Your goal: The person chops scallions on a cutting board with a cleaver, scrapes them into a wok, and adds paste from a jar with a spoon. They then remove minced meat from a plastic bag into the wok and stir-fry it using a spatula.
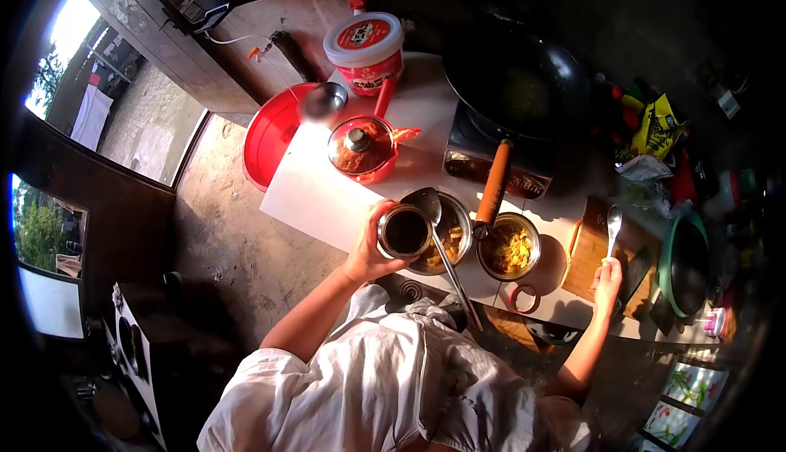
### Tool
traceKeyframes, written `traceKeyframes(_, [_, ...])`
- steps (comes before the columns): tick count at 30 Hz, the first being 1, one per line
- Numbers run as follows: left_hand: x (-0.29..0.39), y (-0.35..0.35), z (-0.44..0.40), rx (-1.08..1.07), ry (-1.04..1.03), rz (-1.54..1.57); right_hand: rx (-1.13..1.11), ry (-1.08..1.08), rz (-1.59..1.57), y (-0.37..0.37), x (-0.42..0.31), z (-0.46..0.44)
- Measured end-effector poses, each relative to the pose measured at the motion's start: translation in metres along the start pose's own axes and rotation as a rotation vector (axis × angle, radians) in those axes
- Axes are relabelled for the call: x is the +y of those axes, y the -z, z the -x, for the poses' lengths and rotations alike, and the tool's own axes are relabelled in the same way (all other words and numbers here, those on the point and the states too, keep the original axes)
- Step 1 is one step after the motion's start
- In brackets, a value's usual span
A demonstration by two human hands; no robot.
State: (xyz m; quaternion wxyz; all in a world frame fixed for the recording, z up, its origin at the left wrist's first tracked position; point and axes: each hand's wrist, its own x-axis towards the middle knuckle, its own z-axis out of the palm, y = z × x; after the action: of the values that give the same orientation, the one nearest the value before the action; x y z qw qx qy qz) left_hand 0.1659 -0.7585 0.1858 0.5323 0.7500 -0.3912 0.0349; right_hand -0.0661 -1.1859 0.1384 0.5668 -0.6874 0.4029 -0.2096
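Two-handed, pinching a spoon (613, 224) over a wooden board (584, 251) at right with the right hand (607, 282), wrapping the left hand (370, 246) round an open jar (406, 232), just left of a metal bowl (466, 239) crossed by a ladle (453, 272). Farther off, facing a lidded pot (360, 151) at left, then a black wok (516, 83) on a stove (526, 183).

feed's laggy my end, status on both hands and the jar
Left hand gripping jar. Right hand holding spoon. Ladle across bowl beside jar.
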Motion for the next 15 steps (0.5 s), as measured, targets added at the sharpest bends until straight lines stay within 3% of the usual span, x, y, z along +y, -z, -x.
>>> traceKeyframes(3, [-0.017,0.018,-0.010,-0.117,-0.059,0.013,-0.134,0.821,0.405,-0.068,-0.151,0.103])
traceKeyframes(5, [-0.026,0.037,-0.023,-0.161,-0.117,0.064,-0.224,1.147,0.619,-0.124,-0.208,0.142])
traceKeyframes(7, [-0.032,0.068,-0.043,-0.242,-0.234,0.111,-0.198,1.209,0.800,-0.177,-0.232,0.171])
traceKeyframes(12, [-0.048,0.115,-0.058,-0.324,-0.297,0.034,-0.248,1.434,1.097,-0.289,-0.252,0.180])
traceKeyframes(15, [-0.062,0.138,-0.065,-0.349,-0.324,0.031,-0.227,1.390,1.237,-0.340,-0.250,0.185])
